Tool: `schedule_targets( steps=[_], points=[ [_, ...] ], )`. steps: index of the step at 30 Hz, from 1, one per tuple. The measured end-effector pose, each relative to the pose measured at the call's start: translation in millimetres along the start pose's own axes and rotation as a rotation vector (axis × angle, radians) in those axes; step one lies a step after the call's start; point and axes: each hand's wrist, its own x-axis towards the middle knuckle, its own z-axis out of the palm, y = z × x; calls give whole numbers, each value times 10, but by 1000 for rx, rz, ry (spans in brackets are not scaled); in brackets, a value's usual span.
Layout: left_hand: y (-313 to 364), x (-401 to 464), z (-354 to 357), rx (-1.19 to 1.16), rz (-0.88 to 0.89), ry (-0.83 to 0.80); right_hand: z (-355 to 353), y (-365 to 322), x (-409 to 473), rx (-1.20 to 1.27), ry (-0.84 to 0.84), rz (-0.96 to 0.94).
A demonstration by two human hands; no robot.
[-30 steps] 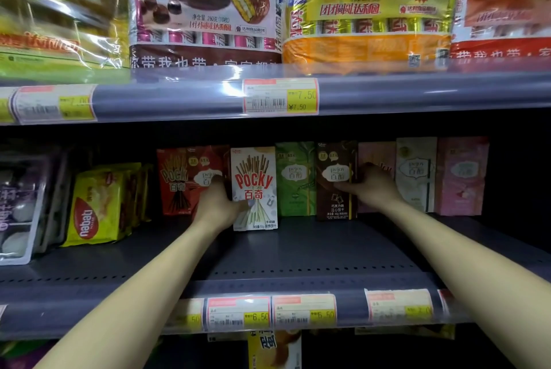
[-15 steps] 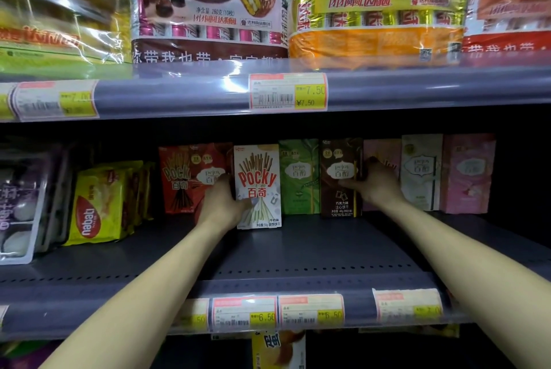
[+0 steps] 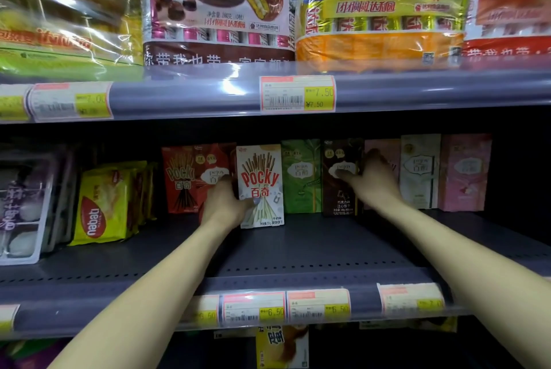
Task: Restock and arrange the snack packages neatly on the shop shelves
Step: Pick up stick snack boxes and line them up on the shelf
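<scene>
A row of upright snack boxes stands at the back of the grey middle shelf (image 3: pixel 298 252). My left hand (image 3: pixel 223 204) grips the left edge of the white Pocky box (image 3: pixel 262 186), which stands a little forward of the row, thumb on its front. To its left is a red Pocky box (image 3: pixel 182 178). My right hand (image 3: pixel 369 180) holds the right side of the dark brown box (image 3: pixel 338 189), thumb across its front. A green box (image 3: pixel 301 178) stands between the two held boxes.
Pink and pale boxes (image 3: pixel 441 172) continue the row to the right. Yellow wafer packs (image 3: pixel 104 204) and a clear tray pack (image 3: pixel 21 207) sit at the left. Large cake bags (image 3: pixel 217 2) fill the upper shelf. Price tags (image 3: pixel 298 94) line the shelf edges.
Both hands have stayed on the same boxes. The white Pocky box has shifted slightly against my left hand; the view has drifted a little to the left and down.
</scene>
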Motion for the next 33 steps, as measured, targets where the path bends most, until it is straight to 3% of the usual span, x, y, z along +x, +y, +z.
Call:
schedule_targets(
  steps=[5,8,13,23,33],
  points=[
    [-9,5,-28,-3,-32,-4,173,-413,-263,66,-424,-147],
    [3,34,-48,12,-28,-31,343,-621,-317,15,-524,-195],
    [-20,125,-149,28,-9,-82,546,-794,-279,31,-521,-243],
    [-90,93,-94,-65,45,-91,715,-709,-269,155,-458,-154],
    [-160,121,-167,-161,-7,10,754,-669,-285,208,-429,-112]
  ],
)
